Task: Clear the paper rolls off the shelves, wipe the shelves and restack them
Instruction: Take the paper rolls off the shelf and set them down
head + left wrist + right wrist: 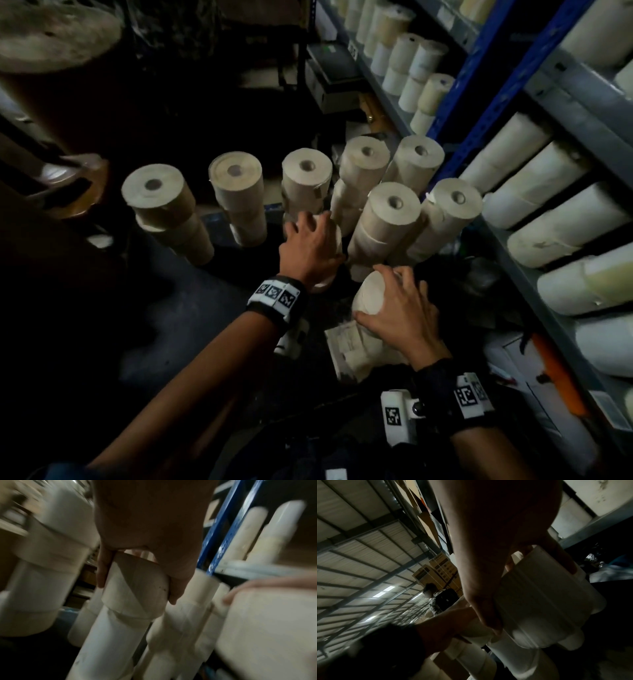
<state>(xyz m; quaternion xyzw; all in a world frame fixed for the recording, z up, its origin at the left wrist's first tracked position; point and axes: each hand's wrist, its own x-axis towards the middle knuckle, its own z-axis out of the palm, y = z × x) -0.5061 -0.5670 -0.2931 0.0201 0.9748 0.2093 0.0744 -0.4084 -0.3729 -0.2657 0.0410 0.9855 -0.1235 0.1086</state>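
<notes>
Two cream-coloured cylindrical paper rolls are being handled low down beside the grey-and-blue metal shelving (568, 102). The left hand (310, 248) is clamped from above around the top cream paper roll of a short stack (135, 586), thumb on one side and fingers on the other. The right hand (399, 308) is wrapped round a second cream paper roll (368, 294), which is held tilted, just beside the upright stacks of beige paper rolls on the floor (387, 219).

The rolls are judged stiff and tightly wound, moderately light, with a dry surface that grips well; the loose outer wrap may tear or unwind, so the barrel is best spanned at mid-height rather than pinched at an edge.

Only the head view shows the whole layout, with many white rolls lying on the shelves (534, 202). The left wrist view shows the finger placement and the roll beneath. The right wrist view, dark, shows the thumb (488, 618) along the roll's side and a distant person (440, 599).
</notes>
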